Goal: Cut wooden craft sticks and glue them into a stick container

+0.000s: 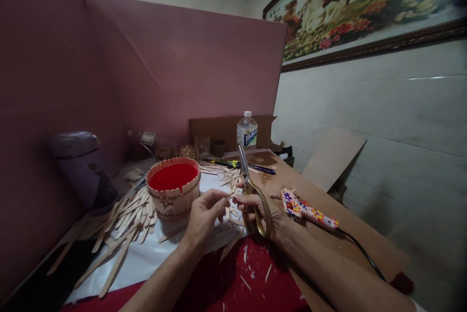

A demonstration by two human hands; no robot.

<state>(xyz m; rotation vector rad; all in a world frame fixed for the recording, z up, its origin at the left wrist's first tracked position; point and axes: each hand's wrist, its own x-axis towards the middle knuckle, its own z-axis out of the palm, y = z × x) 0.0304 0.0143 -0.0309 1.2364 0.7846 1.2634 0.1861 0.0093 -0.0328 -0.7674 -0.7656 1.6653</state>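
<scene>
A pair of scissors (263, 210) with gold handles hangs on the fingers of my right hand (255, 205), blades pointing up and away. My left hand (208, 210) pinches a small sliver of wood (230, 197), and the right thumb and fingertips meet it at the other end. Just left of my hands stands a round red container (174, 200) ringed on the outside with upright wooden craft sticks and a cord band. Loose craft sticks (131, 215) lie heaped to its left. Cut wood pieces (233, 181) are scattered beyond my fingers.
A flower-patterned glue gun (308, 211) with a black cord lies at right. Behind stand a clear plastic bottle (247, 132), a utility knife (222, 163), a pen (263, 169) and a ball of twine (188, 151). A purple container (82, 171) stands left. Wood shavings dot the red cloth (233, 278).
</scene>
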